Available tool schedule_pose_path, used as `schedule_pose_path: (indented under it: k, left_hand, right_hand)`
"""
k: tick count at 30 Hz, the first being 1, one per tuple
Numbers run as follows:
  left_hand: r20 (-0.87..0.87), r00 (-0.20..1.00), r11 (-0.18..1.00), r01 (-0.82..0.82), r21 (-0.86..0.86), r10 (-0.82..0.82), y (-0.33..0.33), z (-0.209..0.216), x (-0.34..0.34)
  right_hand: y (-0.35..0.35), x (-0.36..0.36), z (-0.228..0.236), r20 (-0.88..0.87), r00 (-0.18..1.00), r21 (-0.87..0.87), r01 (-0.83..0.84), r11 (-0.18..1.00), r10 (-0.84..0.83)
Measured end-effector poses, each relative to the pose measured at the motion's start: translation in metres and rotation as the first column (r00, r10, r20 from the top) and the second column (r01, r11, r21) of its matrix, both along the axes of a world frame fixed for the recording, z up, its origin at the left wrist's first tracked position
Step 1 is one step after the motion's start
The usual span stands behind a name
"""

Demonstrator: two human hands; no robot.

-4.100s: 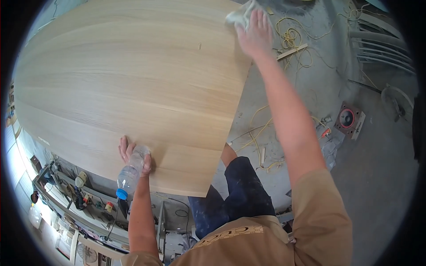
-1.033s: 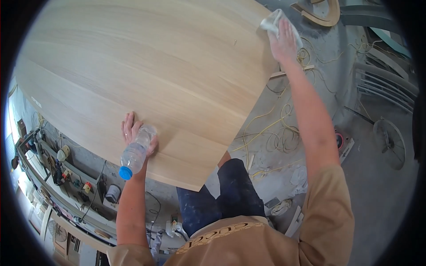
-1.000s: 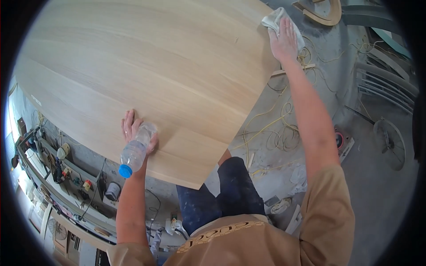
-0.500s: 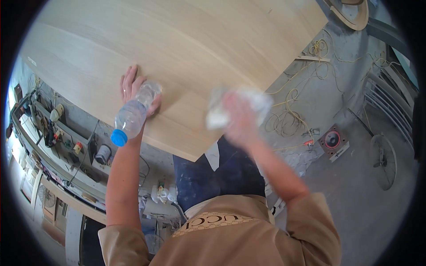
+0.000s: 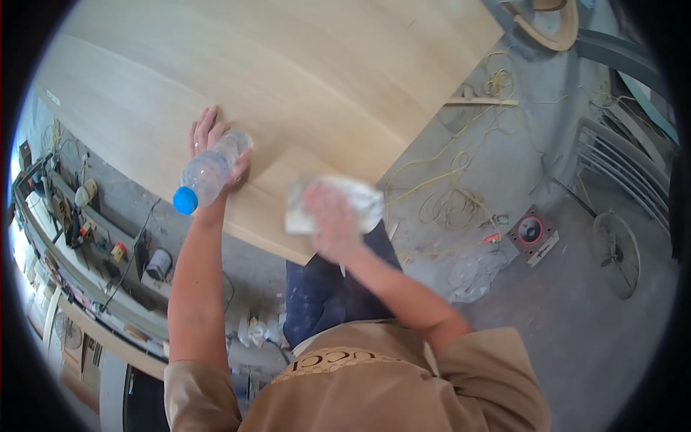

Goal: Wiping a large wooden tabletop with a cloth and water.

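A clear plastic bottle (image 5: pixel 206 178) with a blue cap lies tilted in my left hand (image 5: pixel 209 135), the cap toward me. The thumb curls round its side, and the other fingers reach past it onto the pale wooden board (image 5: pixel 288 65). My right hand (image 5: pixel 332 219), smeared by motion, has hold of a whitish cloth (image 5: pixel 366 205) spread flat under its palm. That cloth rests over the board's near right edge, close to the corner by my legs.
Yellow cable (image 5: pixel 461 176) coils over the grey floor at right. Beyond it lie a square reddish speaker (image 5: pixel 531 229) and a round wire-guarded frame (image 5: pixel 616 252). Curved grey frames (image 5: pixel 622 169) stand at far right. A cluttered shelf rack (image 5: pixel 93 237) runs along the left.
My right hand has swept the cloth leftward and a little nearer to me. The left hand keeps the bottle at nearly the same spot on the board, while the view has shifted slightly.
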State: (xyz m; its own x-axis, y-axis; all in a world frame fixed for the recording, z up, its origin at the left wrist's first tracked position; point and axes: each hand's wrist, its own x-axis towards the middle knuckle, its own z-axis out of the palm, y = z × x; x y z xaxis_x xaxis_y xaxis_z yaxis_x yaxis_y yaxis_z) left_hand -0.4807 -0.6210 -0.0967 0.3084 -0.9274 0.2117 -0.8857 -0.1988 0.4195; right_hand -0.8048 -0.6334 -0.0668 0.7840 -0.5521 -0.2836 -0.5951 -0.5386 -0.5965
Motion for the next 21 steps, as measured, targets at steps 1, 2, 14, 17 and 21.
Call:
schedule_pose_path:
  k: [1, 2, 14, 17, 21]
  left_hand:
    - [-0.001, 1.000, 1.000, -0.012, 0.004, 0.012, 0.011, -0.004, 0.002]
    - [0.002, 1.000, 1.000, -0.004, 0.005, 0.004, 0.013, -0.006, 0.001]
    - [-0.011, 0.999, 0.998, -0.053, -0.014, 0.053, 0.003, -0.006, -0.005]
    - [-0.061, 0.991, 0.992, -0.122, -0.026, 0.120, -0.004, -0.008, -0.013]
    - [-0.204, 0.881, 0.898, -0.440, -0.017, 0.428, -0.011, -0.008, -0.060]
  right_hand:
    - [0.016, 0.014, 0.007, 0.031, 0.998, 0.053, -0.057, 0.997, 0.056]
    - [0.018, 0.022, 0.012, 0.068, 0.994, 0.101, -0.096, 0.990, 0.089]
    - [-0.296, -0.016, -0.025, -0.028, 0.966, -0.447, 0.216, 0.868, -0.256]
    - [-0.367, -0.040, -0.037, -0.037, 0.959, -0.483, 0.229, 0.845, -0.281]
    - [-0.430, -0.051, -0.032, -0.088, 0.985, -0.495, 0.085, 0.865, -0.147]
